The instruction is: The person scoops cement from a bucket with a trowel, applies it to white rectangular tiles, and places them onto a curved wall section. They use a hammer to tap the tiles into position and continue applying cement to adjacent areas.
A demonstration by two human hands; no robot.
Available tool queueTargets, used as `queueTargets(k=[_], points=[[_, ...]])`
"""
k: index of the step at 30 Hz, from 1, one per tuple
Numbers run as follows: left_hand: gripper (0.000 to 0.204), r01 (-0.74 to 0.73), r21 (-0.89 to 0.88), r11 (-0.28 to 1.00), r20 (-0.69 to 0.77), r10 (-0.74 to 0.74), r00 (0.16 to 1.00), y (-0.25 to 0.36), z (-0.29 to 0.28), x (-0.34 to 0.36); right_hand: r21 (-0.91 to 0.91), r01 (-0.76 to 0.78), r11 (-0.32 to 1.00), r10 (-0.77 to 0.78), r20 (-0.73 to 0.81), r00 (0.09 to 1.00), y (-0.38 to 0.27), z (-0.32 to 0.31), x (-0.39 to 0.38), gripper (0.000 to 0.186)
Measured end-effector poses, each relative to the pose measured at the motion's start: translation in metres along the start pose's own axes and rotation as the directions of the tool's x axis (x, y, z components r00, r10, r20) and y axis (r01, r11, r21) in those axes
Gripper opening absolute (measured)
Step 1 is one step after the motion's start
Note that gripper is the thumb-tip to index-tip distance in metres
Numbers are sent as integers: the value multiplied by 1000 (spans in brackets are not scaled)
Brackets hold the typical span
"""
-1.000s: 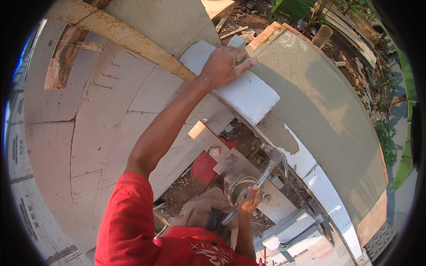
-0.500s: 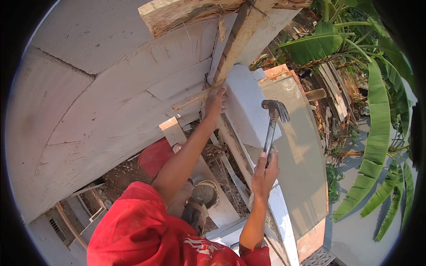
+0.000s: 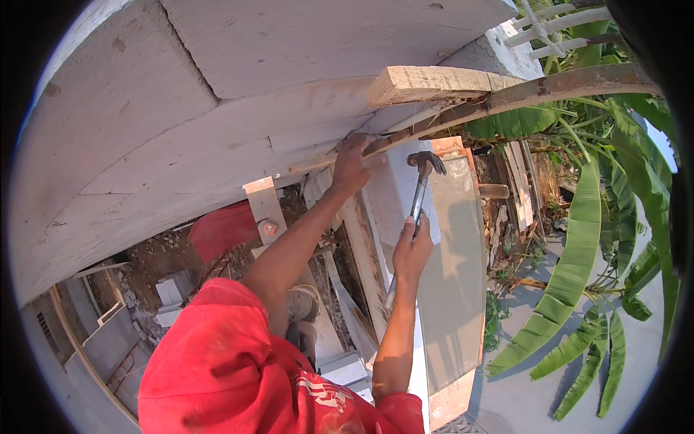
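Note:
My right hand is wrapped round the handle of a claw hammer. Its head is up, in front of a white block that stands on a grey mortar-topped ledge. Farther left, my left hand closes round the near end of a long wooden batten, close against the pale block wall. Some of its fingers are hidden behind the wood. The batten runs away to the far right, with a short split timber piece across it.
Below my left arm lie planks, a red sheet and a bucket. Banana leaves hang beyond the ledge on the right. A white rail shows at the far right.
The view has turned, and the batten now slants farther to the right. In the picture, the hammer and my right hand sit farther left. Both hands keep their hold.

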State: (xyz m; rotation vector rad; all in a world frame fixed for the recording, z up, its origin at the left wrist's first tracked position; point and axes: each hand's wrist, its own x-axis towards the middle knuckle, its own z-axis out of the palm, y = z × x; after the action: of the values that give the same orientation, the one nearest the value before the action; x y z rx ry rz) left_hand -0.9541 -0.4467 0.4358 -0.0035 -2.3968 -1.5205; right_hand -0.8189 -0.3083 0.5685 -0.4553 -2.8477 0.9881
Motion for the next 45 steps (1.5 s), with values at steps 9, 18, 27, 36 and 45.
queueTargets(k=[9,18,27,36,45], points=[[41,-69,-13,998,-2,69,998,-15,6,16,118,-95,988,84,93,992,-10,16,21,32],[41,73,-92,993,98,-64,993,-16,3,17,39,-73,997,67,139,988,-18,22,14,31],[47,126,59,990,140,-134,981,-22,3,20,20,-18,1000,16,109,994,-9,26,18,33],[45,137,-47,989,100,-132,986,3,1,15,213,-170,962,157,75,985,2,9,4,31],[39,130,58,990,131,-137,982,12,0,20,363,-428,828,418,109,902,18,-35,-103,24]])
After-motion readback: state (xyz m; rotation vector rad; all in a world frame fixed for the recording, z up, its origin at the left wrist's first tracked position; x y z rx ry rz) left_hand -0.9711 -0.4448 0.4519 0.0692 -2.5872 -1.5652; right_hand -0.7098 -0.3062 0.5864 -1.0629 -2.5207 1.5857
